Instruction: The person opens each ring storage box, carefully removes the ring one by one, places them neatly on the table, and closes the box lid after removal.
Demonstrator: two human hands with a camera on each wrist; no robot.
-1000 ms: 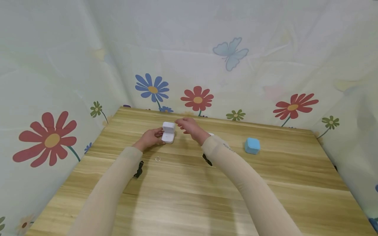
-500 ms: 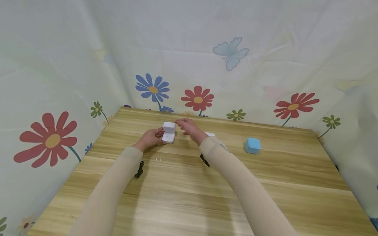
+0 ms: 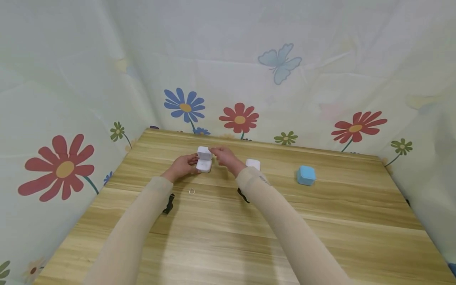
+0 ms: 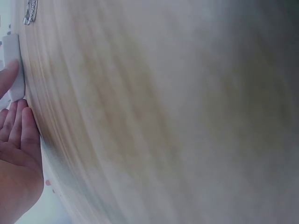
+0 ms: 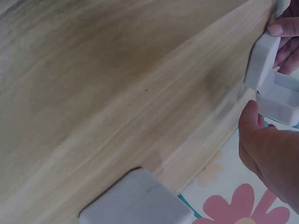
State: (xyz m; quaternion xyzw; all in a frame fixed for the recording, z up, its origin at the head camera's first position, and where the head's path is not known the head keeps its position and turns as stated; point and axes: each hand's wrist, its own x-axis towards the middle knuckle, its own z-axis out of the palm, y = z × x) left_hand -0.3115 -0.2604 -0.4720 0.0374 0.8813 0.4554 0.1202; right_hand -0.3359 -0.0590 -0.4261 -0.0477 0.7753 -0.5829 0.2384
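Observation:
A small white ring box [image 3: 204, 166] stands on the table with its lid [image 3: 204, 152] raised. My left hand [image 3: 183, 166] holds the base from the left. In the left wrist view, that hand's thumb [image 4: 10, 77] lies along one side of the box, with the fingers at its end. My right hand [image 3: 225, 156] is at the lid's right edge, fingertips right by its upper corner. In the right wrist view, the right thumb [image 5: 249, 114] points toward the hinge side, while the other fingers are mostly hidden. A silver ring [image 3: 191, 191] lies on the table in front of the box.
Another white box [image 3: 253, 164] with rounded corners sits behind the right forearm. Farther right stands a light blue box [image 3: 306, 175]. The wooden table [image 3: 338, 206] meets a flower-print cloth [image 3: 306, 103] at its back edge.
My right hand has lowered and moved left, bringing its fingertips to the lid. More of the second white box shows beside the right sleeve. The left hand keeps its hold.

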